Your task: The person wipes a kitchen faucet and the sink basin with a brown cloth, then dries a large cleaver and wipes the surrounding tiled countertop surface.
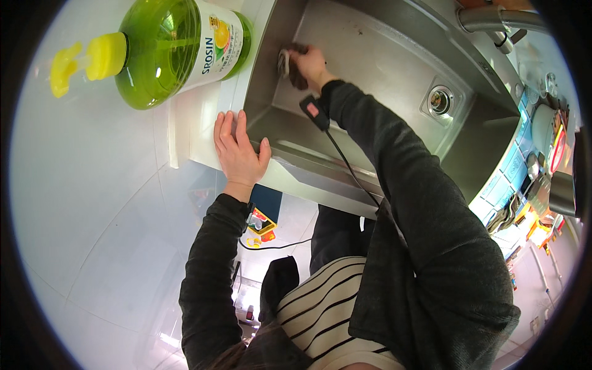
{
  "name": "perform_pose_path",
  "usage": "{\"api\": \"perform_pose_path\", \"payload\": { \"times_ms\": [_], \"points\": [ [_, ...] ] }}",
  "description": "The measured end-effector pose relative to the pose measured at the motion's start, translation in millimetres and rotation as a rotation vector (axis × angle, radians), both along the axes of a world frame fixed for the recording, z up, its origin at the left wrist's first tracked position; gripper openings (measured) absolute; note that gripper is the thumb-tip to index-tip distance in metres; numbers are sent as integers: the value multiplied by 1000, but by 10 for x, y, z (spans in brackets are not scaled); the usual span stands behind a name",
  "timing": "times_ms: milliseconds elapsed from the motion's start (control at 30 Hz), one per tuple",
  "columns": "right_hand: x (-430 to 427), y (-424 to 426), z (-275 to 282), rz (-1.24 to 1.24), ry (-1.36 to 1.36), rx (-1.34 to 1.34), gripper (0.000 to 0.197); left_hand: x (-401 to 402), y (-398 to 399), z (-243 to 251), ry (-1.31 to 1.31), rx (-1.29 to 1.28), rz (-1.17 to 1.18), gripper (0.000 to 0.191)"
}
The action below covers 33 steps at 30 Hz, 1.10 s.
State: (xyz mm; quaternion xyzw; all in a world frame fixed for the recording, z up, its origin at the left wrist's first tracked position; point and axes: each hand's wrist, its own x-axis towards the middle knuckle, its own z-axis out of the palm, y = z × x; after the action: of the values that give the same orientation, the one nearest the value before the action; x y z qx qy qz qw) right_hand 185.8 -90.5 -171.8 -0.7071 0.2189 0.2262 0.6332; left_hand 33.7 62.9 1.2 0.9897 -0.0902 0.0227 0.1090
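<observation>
Down inside a stainless steel sink, my right hand grips a brown and grey cloth. The cloth presses against the sink floor close to the left wall. My left hand rests flat with spread fingers on the white counter at the sink's near left corner, its thumb at the rim. It holds nothing. A small black device with a cable hangs by my right cuff. The round drain lies open to the right of my right arm.
A big green pump bottle of SROSIN liquid stands at the sink's left edge. The faucet is at the upper right. Utensils and a white container crowd the right counter. A yellow-edged box sits below on the floor.
</observation>
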Motion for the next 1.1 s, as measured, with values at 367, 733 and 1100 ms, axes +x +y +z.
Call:
{"api": "perform_pose_path", "payload": {
  "times_ms": [367, 733, 1100],
  "points": [
    [-368, 153, 401, 982, 75, 38, 49, -68, 38, 21, 9, -9, 18, 61],
    [-473, -315, 567, 1316, -509, -297, 42, -66, 42, 26, 20, 12, 14, 61],
    [-532, -234, 55, 1276, -1357, -497, 41, -33, 1, 48, 30, -26, 17, 61]
  ]
}}
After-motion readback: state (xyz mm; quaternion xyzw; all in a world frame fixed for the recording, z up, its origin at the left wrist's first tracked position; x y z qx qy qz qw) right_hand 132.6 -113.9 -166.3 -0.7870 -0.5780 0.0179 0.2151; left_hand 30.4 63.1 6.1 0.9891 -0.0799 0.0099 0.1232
